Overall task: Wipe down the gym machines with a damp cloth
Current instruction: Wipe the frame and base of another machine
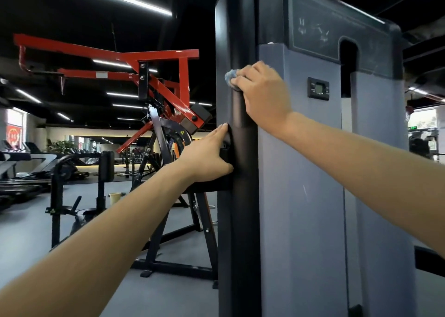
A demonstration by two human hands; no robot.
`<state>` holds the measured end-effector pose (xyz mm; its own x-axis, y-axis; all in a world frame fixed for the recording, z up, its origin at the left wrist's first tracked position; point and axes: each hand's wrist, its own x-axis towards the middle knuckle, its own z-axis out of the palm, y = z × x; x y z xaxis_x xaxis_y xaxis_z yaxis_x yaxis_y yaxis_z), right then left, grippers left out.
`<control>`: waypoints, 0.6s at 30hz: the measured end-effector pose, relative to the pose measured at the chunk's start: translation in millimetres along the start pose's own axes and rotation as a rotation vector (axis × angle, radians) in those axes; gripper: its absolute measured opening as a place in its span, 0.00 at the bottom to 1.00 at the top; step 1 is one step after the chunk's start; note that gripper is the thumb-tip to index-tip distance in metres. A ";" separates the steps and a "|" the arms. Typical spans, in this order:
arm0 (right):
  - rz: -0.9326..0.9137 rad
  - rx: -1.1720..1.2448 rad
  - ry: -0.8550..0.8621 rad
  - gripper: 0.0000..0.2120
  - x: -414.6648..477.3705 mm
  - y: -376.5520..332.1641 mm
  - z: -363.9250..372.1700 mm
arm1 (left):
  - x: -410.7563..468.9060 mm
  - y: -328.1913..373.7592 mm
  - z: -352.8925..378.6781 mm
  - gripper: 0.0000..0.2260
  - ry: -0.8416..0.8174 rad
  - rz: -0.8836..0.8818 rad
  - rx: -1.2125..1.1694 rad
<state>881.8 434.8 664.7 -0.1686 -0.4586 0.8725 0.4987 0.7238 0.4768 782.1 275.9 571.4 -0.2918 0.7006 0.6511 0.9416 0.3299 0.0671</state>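
A tall gym machine stands right in front of me, with a black upright post (238, 220) and a grey-blue shroud (298, 196). My right hand (261, 92) presses a small bunched blue-grey cloth (230, 76) against the post at about head height, fingers curled over it. Most of the cloth is hidden under the hand. Lower down, my left hand (208, 154) rests on a black bracket at the post's left side, fingers nearly straight and the thumb hooked under it.
A small black display (318, 88) sits on the shroud. To the left stands a red and black lever machine (166, 114) with a black floor frame (175, 266). Treadmills (21, 169) line the far left. A pale bucket (114, 197) stands on the grey floor.
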 end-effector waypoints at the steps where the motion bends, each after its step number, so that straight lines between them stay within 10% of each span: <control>1: 0.016 0.024 0.023 0.14 -12.0 -3.9 -1.1 | -1.9 0.0 2.0 0.47 0.026 0.004 0.016; 10: -0.110 0.118 0.024 0.16 -129.4 -39.6 -5.1 | -24.5 -13.9 39.9 0.41 0.225 0.135 0.393; 18: 0.071 0.108 0.127 0.14 -61.6 -31.5 11.1 | -34.2 -19.7 84.9 0.39 0.395 0.192 0.571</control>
<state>867.1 445.9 597.2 -0.0245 -0.4611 0.8870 0.4101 0.8045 0.4295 759.3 299.2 483.6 0.0539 0.5341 0.8437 0.7042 0.5787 -0.4113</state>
